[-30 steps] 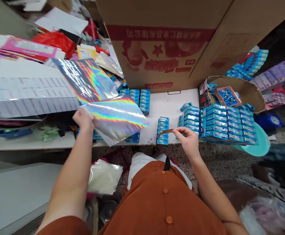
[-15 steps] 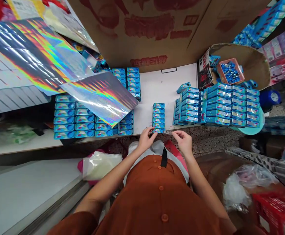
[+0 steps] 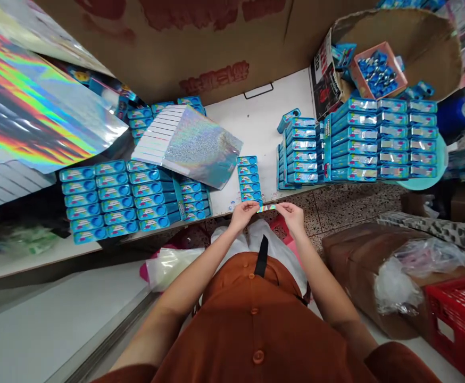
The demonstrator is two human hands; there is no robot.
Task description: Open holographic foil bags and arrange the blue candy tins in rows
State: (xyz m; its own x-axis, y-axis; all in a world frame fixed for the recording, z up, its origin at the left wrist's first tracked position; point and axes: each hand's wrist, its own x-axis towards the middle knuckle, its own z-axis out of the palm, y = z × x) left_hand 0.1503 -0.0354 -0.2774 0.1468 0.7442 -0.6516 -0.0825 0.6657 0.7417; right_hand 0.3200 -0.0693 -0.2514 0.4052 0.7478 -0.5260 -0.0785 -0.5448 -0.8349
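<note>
A narrow, shiny rainbow-coloured sticker strip (image 3: 267, 208) stretches between my hands at the table's front edge. My left hand (image 3: 243, 215) is closed in a pinch at its left end, and my right hand (image 3: 293, 215) pinches the other end. Just beyond the strip stands a single column of small blue cases (image 3: 249, 178) with printed labels; my left fingers partly cover the lowest one. Left of this column, a silver holographic sheet (image 3: 202, 151) with a lined white part lies over more stacked blue cases (image 3: 115, 199).
More blue cases (image 3: 360, 141) are stacked on the right of the white table (image 3: 232, 114). Behind them a cut cardboard box (image 3: 428, 42) holds a pink tray (image 3: 400, 74) of small blue parts. A large carton (image 3: 168, 64) closes off the back. A red crate (image 3: 456, 303) stands low at right.
My left hand has come from the side of the lowest case to the strip, now held taut between both hands. The silver sheet appears turned, its lined part showing. The view has shifted.
</note>
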